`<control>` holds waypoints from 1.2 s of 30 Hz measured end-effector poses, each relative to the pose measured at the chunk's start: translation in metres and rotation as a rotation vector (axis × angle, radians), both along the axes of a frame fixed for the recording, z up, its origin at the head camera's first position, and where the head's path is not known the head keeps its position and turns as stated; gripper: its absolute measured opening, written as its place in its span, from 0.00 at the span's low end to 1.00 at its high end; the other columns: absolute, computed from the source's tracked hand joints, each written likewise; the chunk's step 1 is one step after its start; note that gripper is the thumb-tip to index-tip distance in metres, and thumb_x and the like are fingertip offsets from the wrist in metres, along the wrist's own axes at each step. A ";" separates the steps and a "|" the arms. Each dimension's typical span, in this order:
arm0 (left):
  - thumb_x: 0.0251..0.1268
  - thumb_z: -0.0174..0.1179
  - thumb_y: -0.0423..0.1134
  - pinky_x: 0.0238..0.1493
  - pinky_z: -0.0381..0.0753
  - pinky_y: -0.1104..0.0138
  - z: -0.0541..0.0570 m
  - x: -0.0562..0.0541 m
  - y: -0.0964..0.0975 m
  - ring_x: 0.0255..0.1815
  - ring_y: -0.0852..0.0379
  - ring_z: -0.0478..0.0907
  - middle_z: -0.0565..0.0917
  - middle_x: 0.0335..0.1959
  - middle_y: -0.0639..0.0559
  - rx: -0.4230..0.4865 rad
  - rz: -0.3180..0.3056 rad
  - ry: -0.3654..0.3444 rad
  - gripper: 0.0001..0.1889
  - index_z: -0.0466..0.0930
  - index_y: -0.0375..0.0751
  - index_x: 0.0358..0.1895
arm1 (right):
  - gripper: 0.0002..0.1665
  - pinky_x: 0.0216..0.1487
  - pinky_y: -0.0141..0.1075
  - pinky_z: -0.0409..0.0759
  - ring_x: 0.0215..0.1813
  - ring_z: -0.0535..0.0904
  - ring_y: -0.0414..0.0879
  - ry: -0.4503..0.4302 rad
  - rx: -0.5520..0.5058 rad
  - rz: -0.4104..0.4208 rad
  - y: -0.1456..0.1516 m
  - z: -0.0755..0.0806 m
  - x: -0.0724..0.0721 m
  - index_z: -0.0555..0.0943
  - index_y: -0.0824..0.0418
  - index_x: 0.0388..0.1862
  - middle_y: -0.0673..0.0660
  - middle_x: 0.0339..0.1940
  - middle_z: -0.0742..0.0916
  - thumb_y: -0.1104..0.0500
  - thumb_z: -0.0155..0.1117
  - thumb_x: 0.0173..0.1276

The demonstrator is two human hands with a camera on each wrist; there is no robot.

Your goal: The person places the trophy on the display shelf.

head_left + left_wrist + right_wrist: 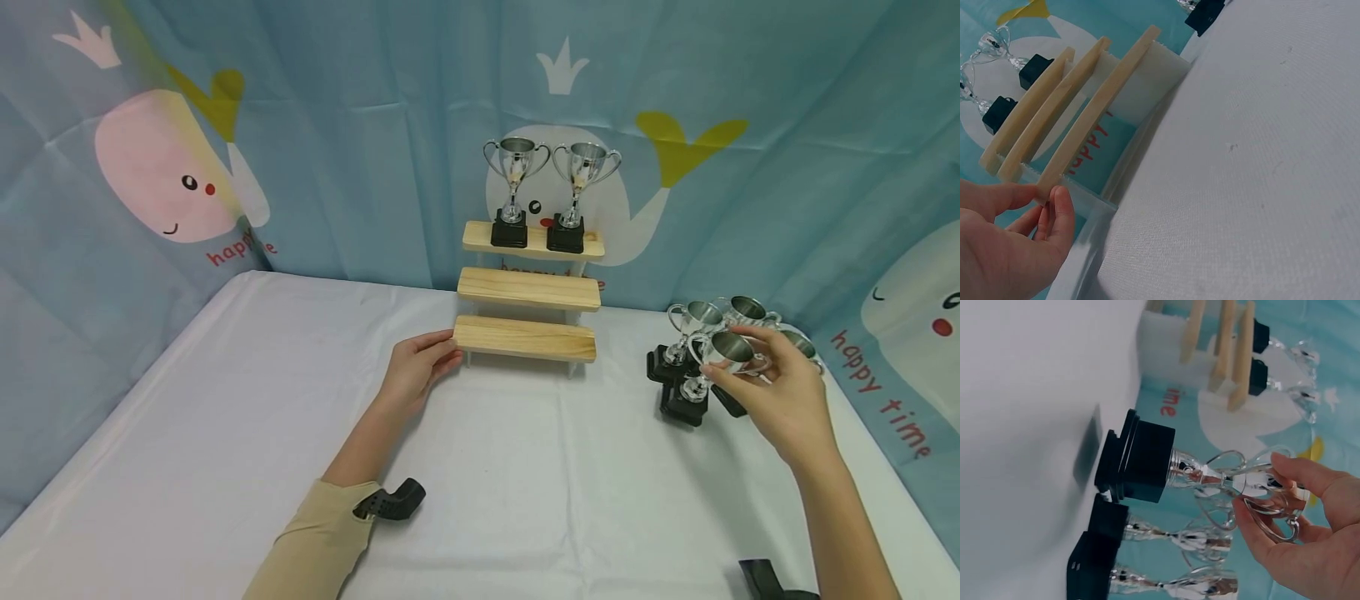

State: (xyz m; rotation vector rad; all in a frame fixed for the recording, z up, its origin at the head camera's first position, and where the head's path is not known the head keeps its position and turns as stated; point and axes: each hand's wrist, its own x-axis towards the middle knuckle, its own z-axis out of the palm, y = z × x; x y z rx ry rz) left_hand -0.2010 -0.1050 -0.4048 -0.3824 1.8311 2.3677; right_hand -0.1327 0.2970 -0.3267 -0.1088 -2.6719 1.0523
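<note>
A three-step wooden display stand (527, 337) stands at the back middle of the table. My left hand (415, 371) pinches the left end of its lowest board, thumb against fingers, as the left wrist view (1063, 162) confirms. Two silver trophies, a left one (510, 227) and a right one (566, 233), stand upright on the top board. My right hand (783, 396) grips another silver trophy (1150, 461) by its cup; a shadow shows beneath its black base, which looks just off the cloth. Behind and beside it stand more trophies (701, 315), partly hidden by the hand.
White cloth (487, 483) covers the table. A blue curtain (360, 167) printed with whales hangs along the back and sides. The stand's middle board (528, 289) and lowest board carry no trophies. A black wrist device (393, 502) sits at the left sleeve.
</note>
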 end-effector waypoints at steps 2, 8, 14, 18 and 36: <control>0.79 0.57 0.26 0.49 0.89 0.75 0.000 0.000 0.000 0.39 0.65 0.86 0.82 0.53 0.38 0.002 0.000 -0.001 0.20 0.74 0.22 0.69 | 0.38 0.31 0.16 0.75 0.38 0.71 0.18 0.007 -0.005 0.012 -0.002 0.003 -0.002 0.72 0.65 0.77 0.75 0.69 0.77 0.61 0.75 0.71; 0.79 0.58 0.26 0.49 0.89 0.75 0.000 -0.001 0.000 0.39 0.65 0.86 0.82 0.52 0.38 -0.001 0.000 -0.004 0.20 0.74 0.22 0.69 | 0.39 0.35 0.14 0.77 0.40 0.72 0.18 0.036 -0.012 0.063 -0.007 0.014 -0.007 0.71 0.65 0.77 0.71 0.64 0.81 0.62 0.75 0.71; 0.79 0.58 0.26 0.49 0.89 0.75 -0.001 -0.002 0.000 0.39 0.64 0.86 0.83 0.53 0.37 0.003 0.000 -0.006 0.20 0.74 0.22 0.69 | 0.38 0.31 0.19 0.78 0.40 0.76 0.27 0.053 -0.014 0.085 -0.011 0.025 -0.012 0.73 0.63 0.76 0.44 0.54 0.81 0.60 0.77 0.70; 0.79 0.58 0.26 0.49 0.89 0.75 -0.002 -0.002 -0.001 0.40 0.64 0.86 0.82 0.54 0.37 0.004 -0.002 -0.004 0.20 0.74 0.22 0.69 | 0.38 0.32 0.20 0.77 0.40 0.76 0.29 0.053 -0.012 0.108 -0.014 0.032 -0.017 0.73 0.63 0.76 0.49 0.57 0.81 0.59 0.76 0.70; 0.80 0.57 0.27 0.50 0.89 0.75 -0.003 -0.001 -0.001 0.41 0.64 0.86 0.81 0.56 0.36 0.005 -0.008 -0.004 0.21 0.74 0.22 0.70 | 0.40 0.34 0.18 0.75 0.47 0.74 0.45 0.030 0.003 0.147 -0.044 0.069 -0.037 0.72 0.58 0.78 0.69 0.71 0.78 0.56 0.76 0.71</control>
